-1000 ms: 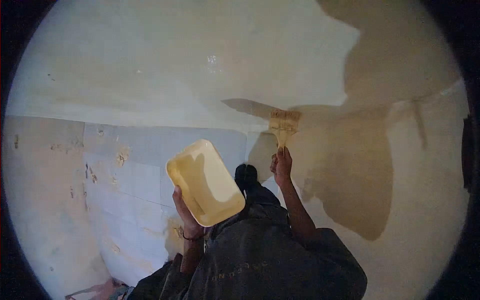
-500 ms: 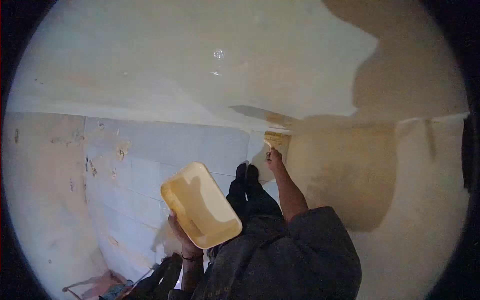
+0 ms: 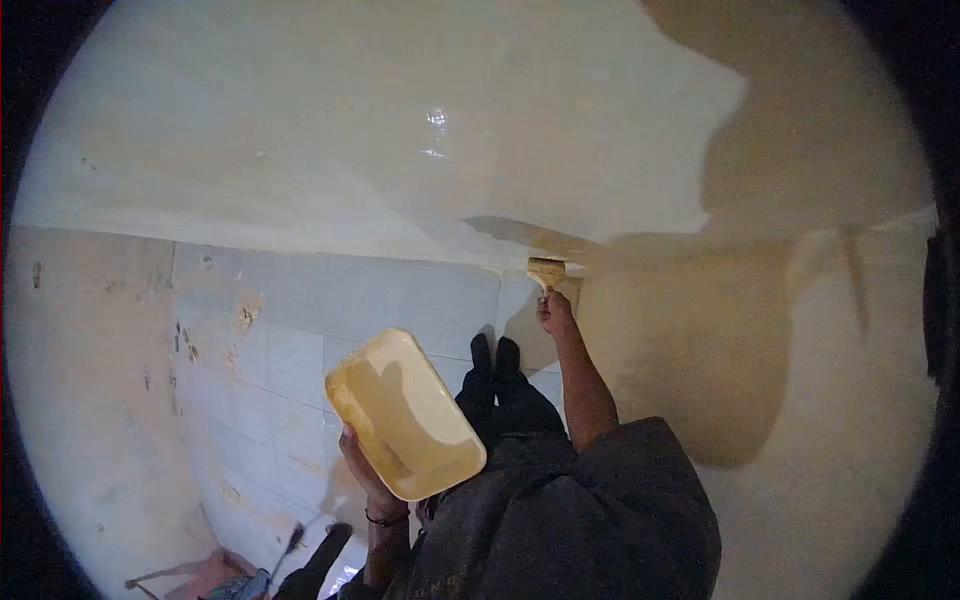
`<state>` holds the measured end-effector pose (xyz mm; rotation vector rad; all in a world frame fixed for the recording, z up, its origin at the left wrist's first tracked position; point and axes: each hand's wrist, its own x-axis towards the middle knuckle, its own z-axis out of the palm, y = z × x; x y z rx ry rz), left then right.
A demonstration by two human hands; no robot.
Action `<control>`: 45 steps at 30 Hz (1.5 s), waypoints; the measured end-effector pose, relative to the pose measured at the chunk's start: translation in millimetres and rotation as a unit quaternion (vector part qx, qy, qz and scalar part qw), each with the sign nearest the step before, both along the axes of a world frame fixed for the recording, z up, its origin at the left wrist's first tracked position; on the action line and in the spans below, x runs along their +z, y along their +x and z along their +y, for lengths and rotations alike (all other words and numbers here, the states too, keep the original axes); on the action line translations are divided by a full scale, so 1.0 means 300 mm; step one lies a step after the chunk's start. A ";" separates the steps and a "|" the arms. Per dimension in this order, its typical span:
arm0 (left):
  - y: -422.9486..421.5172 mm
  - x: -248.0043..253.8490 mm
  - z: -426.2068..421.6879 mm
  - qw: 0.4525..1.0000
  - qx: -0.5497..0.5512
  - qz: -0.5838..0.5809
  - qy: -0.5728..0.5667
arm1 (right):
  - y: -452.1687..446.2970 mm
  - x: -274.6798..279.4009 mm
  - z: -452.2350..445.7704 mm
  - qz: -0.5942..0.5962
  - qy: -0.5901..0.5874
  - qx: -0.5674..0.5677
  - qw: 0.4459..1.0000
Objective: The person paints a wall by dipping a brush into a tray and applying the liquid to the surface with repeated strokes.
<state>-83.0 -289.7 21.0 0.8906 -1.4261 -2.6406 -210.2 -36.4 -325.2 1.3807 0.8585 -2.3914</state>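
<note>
My left hand (image 3: 362, 468) grips the edge of a cream plastic basin (image 3: 440, 425) from its left side. The basin is tilted, and a yellowish coating clings to its inner wall; a shadow falls across its inside. My right hand (image 3: 553, 312) is closed round the handle of a wide, flat paintbrush (image 3: 546, 270). The bristles are at the foot of the wall (image 3: 330, 150), close to where it meets the floor; whether they touch it I cannot tell.
Grey floor tiles (image 3: 390, 290) with stains and chipped spots run along the wall. Another wall (image 3: 85, 360) rises at the left, and a third (image 3: 690, 340) at the right carries my shadow. At the lower left a co-worker's dark-clothed limb (image 3: 315, 565) shows.
My right hand has turned the brush slightly, so its handle now stands straighter. The basin has barely moved. The co-worker at the lower left has shifted.
</note>
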 end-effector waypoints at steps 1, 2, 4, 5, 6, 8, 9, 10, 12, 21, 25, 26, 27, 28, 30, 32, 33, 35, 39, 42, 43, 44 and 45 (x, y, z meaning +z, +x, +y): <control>-0.009 -0.008 -0.010 1.000 -0.001 0.000 -0.010 | 0.000 -0.003 0.002 0.009 -0.008 -0.004 1.000; -0.007 -0.017 -0.022 1.000 -0.004 0.004 -0.009 | 0.014 -0.005 0.009 0.012 -0.007 -0.008 1.000; -0.002 -0.037 -0.053 0.998 -0.003 0.001 0.062 | 0.041 0.070 0.006 0.050 -0.002 0.040 0.998; 0.001 -0.049 -0.067 0.998 -0.009 0.006 0.063 | 0.050 0.104 -0.005 0.054 -0.001 0.034 0.998; 0.006 -0.061 -0.079 0.998 -0.013 -0.001 0.061 | 0.061 0.142 -0.017 0.039 0.020 0.036 0.998; 0.007 -0.082 -0.101 0.998 -0.028 -0.003 0.062 | 0.086 0.202 -0.031 0.030 0.045 0.026 0.998; 0.007 -0.089 -0.111 0.997 -0.045 -0.004 0.067 | 0.104 0.233 -0.036 0.033 0.038 0.027 0.998; 0.003 -0.096 -0.123 0.996 -0.063 -0.004 0.070 | 0.117 0.268 -0.043 0.038 0.032 0.027 0.998; 0.012 -0.133 -0.139 0.993 -0.088 0.011 0.074 | 0.160 0.318 -0.063 0.071 0.030 0.011 0.997; -0.029 -0.235 -0.351 0.975 -0.194 0.027 0.104 | 0.344 0.639 -0.212 0.181 0.093 -0.062 0.977; -0.056 -0.303 -0.385 0.966 -0.225 0.036 0.121 | 0.406 0.766 -0.255 0.238 0.143 -0.065 0.958; -0.063 -0.293 -0.389 0.964 -0.230 0.037 0.126 | 0.415 0.835 -0.257 0.238 0.150 -0.069 0.957; -0.063 -0.270 -0.395 0.962 -0.239 0.047 0.125 | 0.430 0.923 -0.263 0.246 0.159 -0.078 0.953; -0.066 -0.248 -0.390 0.960 -0.247 0.055 0.122 | 0.444 1.009 -0.260 0.253 0.167 -0.088 0.949; -0.066 -0.221 -0.383 0.954 -0.254 0.057 0.149 | 0.468 1.126 -0.270 0.270 0.187 -0.101 0.939; -0.088 -0.185 -0.410 0.948 -0.261 0.053 0.175 | 0.452 1.248 -0.296 0.316 0.227 -0.133 0.911; -0.083 -0.191 -0.413 0.954 -0.263 0.072 0.129 | 0.454 1.285 -0.285 0.316 0.229 -0.139 0.910; -0.067 -0.220 -0.411 0.955 -0.269 0.094 0.079 | 0.458 1.345 -0.243 0.408 0.267 -0.145 0.861; -0.091 -0.198 -0.441 0.942 -0.305 0.085 0.113 | 0.404 1.540 -0.190 0.505 0.333 -0.164 0.779; -0.096 -0.181 -0.441 0.940 -0.299 0.074 0.145 | 0.359 1.702 -0.114 0.590 0.345 -0.138 0.716; -0.099 -0.180 -0.442 0.944 -0.290 0.072 0.140 | 0.334 1.741 -0.093 0.582 0.365 -0.154 0.711; -0.096 -0.164 -0.439 0.944 -0.291 0.075 0.138 | 0.305 1.765 -0.055 0.583 0.364 -0.156 0.709; -0.087 -0.140 -0.433 0.947 -0.297 0.090 0.085 | 0.278 1.784 -0.008 0.631 0.338 -0.142 0.684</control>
